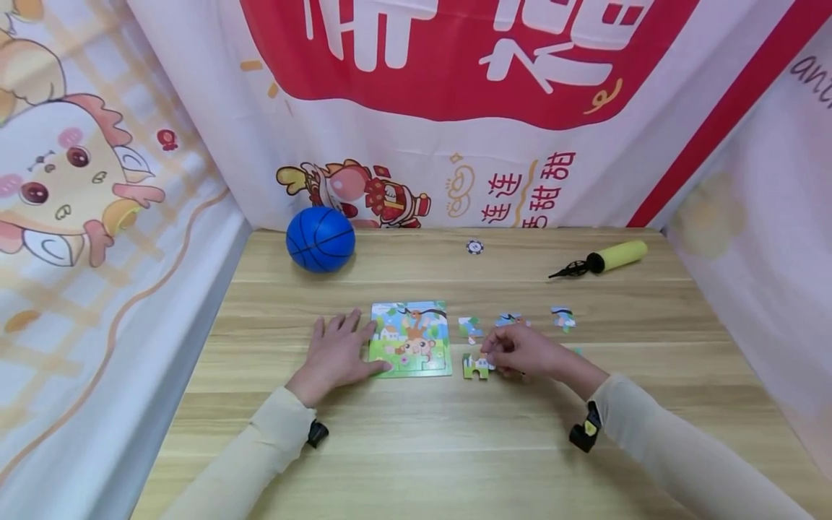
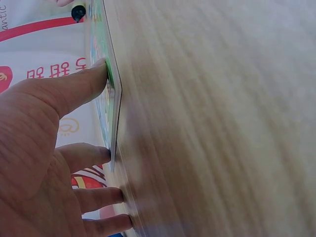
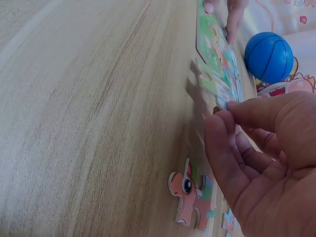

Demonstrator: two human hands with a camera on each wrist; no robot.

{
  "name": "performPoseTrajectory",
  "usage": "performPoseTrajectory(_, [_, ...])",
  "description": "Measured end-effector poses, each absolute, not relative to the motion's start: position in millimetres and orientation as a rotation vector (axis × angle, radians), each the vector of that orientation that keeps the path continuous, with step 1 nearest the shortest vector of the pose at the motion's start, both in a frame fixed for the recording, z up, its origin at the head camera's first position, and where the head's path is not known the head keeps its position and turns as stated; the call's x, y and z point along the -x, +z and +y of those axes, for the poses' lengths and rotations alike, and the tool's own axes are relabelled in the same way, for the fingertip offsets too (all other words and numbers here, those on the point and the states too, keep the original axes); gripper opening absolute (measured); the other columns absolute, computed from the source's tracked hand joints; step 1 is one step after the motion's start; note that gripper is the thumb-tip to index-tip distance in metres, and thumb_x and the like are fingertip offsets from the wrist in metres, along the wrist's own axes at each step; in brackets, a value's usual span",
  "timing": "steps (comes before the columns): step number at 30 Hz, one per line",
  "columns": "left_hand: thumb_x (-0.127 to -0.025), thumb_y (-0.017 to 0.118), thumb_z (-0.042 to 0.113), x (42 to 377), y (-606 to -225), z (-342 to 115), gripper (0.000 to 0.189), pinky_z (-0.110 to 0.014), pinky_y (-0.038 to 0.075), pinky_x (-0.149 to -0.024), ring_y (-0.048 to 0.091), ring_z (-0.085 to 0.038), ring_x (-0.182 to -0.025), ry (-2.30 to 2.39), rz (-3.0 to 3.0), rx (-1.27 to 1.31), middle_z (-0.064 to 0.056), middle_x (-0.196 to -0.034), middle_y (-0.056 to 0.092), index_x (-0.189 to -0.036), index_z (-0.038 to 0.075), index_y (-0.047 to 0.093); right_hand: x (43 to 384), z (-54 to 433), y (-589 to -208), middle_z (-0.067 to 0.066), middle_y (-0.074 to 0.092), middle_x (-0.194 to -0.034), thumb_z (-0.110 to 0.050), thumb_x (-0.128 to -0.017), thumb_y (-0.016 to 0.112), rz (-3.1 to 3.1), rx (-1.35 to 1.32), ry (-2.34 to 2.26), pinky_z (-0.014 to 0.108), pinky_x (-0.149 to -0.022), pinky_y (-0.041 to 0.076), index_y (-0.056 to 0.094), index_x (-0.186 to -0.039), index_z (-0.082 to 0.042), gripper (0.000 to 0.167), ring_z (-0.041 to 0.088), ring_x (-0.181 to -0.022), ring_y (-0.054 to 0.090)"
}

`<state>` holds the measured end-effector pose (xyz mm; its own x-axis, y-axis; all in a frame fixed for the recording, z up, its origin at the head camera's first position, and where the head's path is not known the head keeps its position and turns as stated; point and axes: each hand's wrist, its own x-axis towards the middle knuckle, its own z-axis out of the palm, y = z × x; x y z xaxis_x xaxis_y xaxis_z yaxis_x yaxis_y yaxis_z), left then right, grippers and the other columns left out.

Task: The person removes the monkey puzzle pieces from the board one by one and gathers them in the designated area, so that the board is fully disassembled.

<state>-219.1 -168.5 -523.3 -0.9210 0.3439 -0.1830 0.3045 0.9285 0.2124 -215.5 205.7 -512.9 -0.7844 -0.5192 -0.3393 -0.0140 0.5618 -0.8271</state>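
Note:
A square puzzle board [image 1: 411, 339] with a monkey picture lies on the table, and my left hand [image 1: 336, 354] rests at its left side. The left thumb [image 2: 94, 79] presses the board's near corner; the other fingers are spread, the index at the edge. To the right of the board, my right hand [image 1: 520, 350] pinches a green and white puzzle piece [image 1: 475, 366] between thumb and fingertips. In the right wrist view this piece [image 3: 210, 85] casts a shadow on the table. A piece with an eye [image 3: 187, 190] lies near that hand, hidden under it in the head view.
Loose pieces lie beyond the right hand: one beside the board [image 1: 469, 327], one partly behind the hand [image 1: 510, 318], another farther right [image 1: 563, 318]. Toward the back are a blue ball [image 1: 321, 239], a round chip [image 1: 475, 247] and a yellow hand pump [image 1: 617, 256].

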Motion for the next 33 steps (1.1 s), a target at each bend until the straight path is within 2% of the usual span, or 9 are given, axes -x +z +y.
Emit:
performPoseTrajectory(11, [-0.082, 0.066, 0.074, 217, -525, -169, 0.094, -0.073, 0.007, -0.112, 0.024, -0.049, -0.145, 0.272, 2.87, -0.485, -0.021, -0.162, 0.027, -0.154, 0.017, 0.047, 214, 204, -513, 0.012, 0.065, -0.084, -0.005, -0.102, 0.061, 2.283, 0.417, -1.109, 0.035, -0.06, 0.052, 0.067, -0.11, -0.004, 0.01, 0.029, -0.071, 0.062])
performPoseTrajectory(15, [-0.082, 0.066, 0.075, 218, -525, -170, 0.095, -0.073, 0.007, -0.112, 0.024, -0.049, -0.145, 0.265, 2.873, -0.487, -0.021, -0.162, 0.028, -0.154, 0.017, 0.047, 216, 206, -512, 0.007, 0.066, -0.089, -0.006, -0.101, 0.061, 2.346, 0.479, -1.079, 0.033, -0.062, 0.052, 0.069, -0.109, -0.005, 0.011, 0.025, -0.074, 0.061])
performPoseTrajectory(22, [-0.083, 0.066, 0.074, 218, -524, -170, 0.093, -0.072, 0.006, -0.112, 0.024, -0.048, -0.145, 0.267, 2.87, -0.498, -0.021, -0.162, 0.027, -0.154, 0.017, 0.047, 219, 203, -509, 0.011, 0.068, -0.089, -0.02, -0.104, 0.062, 2.367, 0.542, -1.092, 0.034, -0.06, 0.052, 0.07, -0.112, -0.008, 0.017, 0.03, -0.076, 0.062])
performPoseTrajectory(28, [-0.088, 0.065, 0.068, 217, -520, -166, 0.089, -0.07, 0.006, -0.113, 0.026, -0.047, -0.145, 0.3, 2.887, -0.504, -0.021, -0.163, 0.027, -0.157, 0.018, 0.041, 225, 187, -507, 0.005, 0.069, -0.095, -0.026, -0.104, 0.062, 2.361, 0.606, -1.08, 0.034, -0.065, 0.052, 0.071, -0.115, -0.01, 0.022, 0.021, -0.077, 0.061])
performPoseTrajectory(33, [-0.09, 0.065, 0.065, 220, -513, -151, 0.085, -0.068, 0.008, -0.115, 0.026, -0.045, -0.146, 0.286, 2.902, -0.555, -0.019, -0.163, 0.027, -0.157, 0.019, 0.04, 234, 166, -500, 0.002, 0.07, -0.099, -0.025, -0.104, 0.062, 2.382, 0.6, -1.027, 0.038, -0.069, 0.053, 0.071, -0.119, -0.01, 0.024, 0.018, -0.078, 0.062])
